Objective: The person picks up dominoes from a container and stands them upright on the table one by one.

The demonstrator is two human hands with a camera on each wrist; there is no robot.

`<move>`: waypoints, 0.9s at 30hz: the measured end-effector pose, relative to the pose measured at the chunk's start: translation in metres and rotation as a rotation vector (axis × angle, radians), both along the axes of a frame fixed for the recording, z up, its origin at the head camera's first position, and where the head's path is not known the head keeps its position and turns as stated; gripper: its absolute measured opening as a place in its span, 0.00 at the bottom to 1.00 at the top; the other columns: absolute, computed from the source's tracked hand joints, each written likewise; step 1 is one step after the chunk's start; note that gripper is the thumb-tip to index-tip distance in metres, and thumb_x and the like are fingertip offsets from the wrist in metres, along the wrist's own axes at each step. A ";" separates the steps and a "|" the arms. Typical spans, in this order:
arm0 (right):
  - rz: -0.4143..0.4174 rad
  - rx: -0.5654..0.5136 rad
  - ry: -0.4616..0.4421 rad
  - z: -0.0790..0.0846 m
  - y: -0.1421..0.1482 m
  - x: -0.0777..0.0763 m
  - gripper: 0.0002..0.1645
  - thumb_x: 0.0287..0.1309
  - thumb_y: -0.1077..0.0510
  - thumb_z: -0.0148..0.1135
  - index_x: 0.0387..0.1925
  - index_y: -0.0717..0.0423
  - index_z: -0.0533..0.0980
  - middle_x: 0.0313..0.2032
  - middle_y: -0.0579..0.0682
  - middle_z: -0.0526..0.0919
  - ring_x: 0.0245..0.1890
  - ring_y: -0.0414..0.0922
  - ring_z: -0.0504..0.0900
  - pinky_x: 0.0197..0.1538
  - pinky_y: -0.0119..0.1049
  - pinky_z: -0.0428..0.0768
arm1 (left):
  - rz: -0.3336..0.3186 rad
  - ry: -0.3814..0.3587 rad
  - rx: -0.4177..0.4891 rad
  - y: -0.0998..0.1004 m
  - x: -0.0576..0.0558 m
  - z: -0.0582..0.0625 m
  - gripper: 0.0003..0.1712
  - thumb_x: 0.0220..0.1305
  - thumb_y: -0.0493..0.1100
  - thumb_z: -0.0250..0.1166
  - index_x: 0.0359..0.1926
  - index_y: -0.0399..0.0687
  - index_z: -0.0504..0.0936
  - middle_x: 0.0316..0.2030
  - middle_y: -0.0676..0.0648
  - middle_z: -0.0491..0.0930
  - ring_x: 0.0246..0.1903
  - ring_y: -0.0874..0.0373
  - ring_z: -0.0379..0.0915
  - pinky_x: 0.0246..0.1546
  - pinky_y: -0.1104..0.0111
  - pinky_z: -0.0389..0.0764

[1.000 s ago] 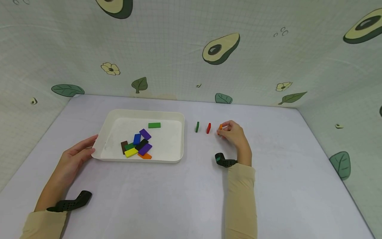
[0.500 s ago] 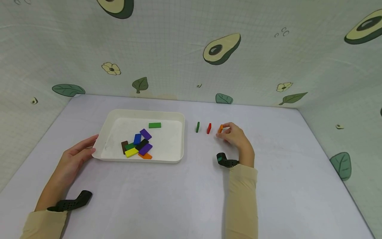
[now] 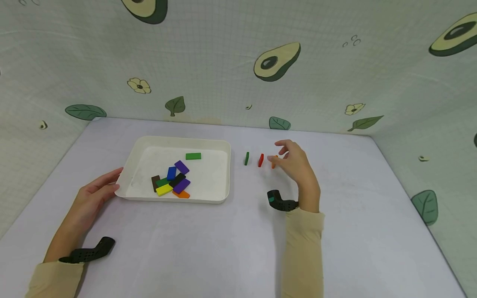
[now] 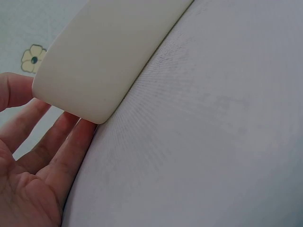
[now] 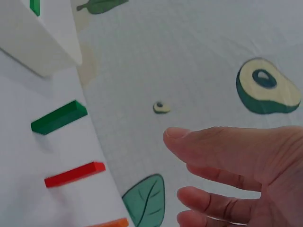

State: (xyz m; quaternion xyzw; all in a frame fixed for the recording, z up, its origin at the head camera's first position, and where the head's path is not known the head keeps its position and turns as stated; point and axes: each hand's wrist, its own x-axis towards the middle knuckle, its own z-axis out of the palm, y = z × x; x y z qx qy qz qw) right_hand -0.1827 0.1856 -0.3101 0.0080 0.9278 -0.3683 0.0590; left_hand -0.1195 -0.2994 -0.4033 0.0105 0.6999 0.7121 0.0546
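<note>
My right hand [image 3: 295,164] hovers with thumb and fingers apart over an orange domino-like block [image 3: 273,165], which its thumb partly hides in the head view. Nothing lies between those fingers in the right wrist view. To the left of it stand a red block [image 3: 261,160] and a dark green block [image 3: 246,158], thin and upright in a spaced row. My left hand [image 3: 92,198] touches the left end of a white tray [image 3: 208,182], its fingertips and thumb at the outer wall and rim. In the left wrist view the tray's corner [image 4: 90,90] meets these fairly straight fingers.
Inside the tray, a green block [image 3: 193,156] lies alone near the back. Several others, including a yellow block [image 3: 164,190] and a blue block [image 3: 171,173], lie in a loose heap. A patterned cloth wall [image 3: 223,74] rises behind the white table [image 3: 208,248].
The right hand has let go of the orange block and lifted, thumb and fingers spreading apart. The orange block stays beside the red one. The left hand and tray stay put.
</note>
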 end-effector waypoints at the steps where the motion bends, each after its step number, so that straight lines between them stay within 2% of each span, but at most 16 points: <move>1: 0.010 -0.011 0.023 0.003 -0.005 0.001 0.30 0.58 0.51 0.61 0.60 0.55 0.66 0.47 0.58 0.72 0.43 0.50 0.69 0.39 0.38 0.72 | -0.004 0.003 0.007 0.000 0.000 0.000 0.26 0.67 0.37 0.55 0.66 0.48 0.66 0.57 0.66 0.71 0.49 0.77 0.71 0.44 0.87 0.72; 6: 0.091 -0.103 0.118 0.017 -0.032 0.008 0.23 0.56 0.55 0.62 0.54 0.55 0.71 0.39 0.53 0.73 0.37 0.48 0.73 0.36 0.36 0.72 | -0.008 -0.006 0.011 0.000 0.000 0.000 0.26 0.67 0.38 0.56 0.65 0.50 0.67 0.59 0.65 0.70 0.50 0.79 0.70 0.44 0.87 0.72; 11: 0.219 -0.191 0.162 0.018 -0.059 0.011 0.19 0.55 0.58 0.64 0.49 0.56 0.73 0.34 0.51 0.74 0.34 0.46 0.74 0.37 0.35 0.74 | 0.007 -0.019 -0.018 0.000 0.000 -0.001 0.27 0.67 0.39 0.56 0.66 0.49 0.66 0.59 0.65 0.69 0.51 0.78 0.69 0.44 0.87 0.72; 15: 0.302 -0.217 0.142 0.014 -0.079 0.012 0.18 0.56 0.58 0.63 0.48 0.55 0.74 0.35 0.50 0.76 0.37 0.44 0.75 0.43 0.35 0.76 | 0.013 -0.014 -0.042 0.000 0.000 -0.002 0.26 0.67 0.40 0.56 0.66 0.50 0.66 0.60 0.64 0.69 0.50 0.78 0.69 0.44 0.87 0.72; 20: 0.389 -0.198 0.105 0.007 -0.103 0.013 0.16 0.57 0.59 0.62 0.48 0.55 0.74 0.39 0.52 0.78 0.40 0.42 0.75 0.49 0.34 0.76 | 0.005 0.003 -0.026 0.000 0.000 -0.004 0.26 0.67 0.39 0.55 0.65 0.50 0.67 0.60 0.62 0.69 0.50 0.77 0.69 0.44 0.87 0.72; 27: 0.514 -0.166 0.081 -0.011 -0.131 0.014 0.16 0.59 0.61 0.60 0.49 0.60 0.73 0.47 0.56 0.79 0.46 0.47 0.75 0.54 0.41 0.76 | -0.001 0.002 -0.026 -0.002 -0.001 -0.005 0.26 0.67 0.39 0.56 0.65 0.52 0.67 0.61 0.62 0.69 0.50 0.78 0.69 0.44 0.87 0.72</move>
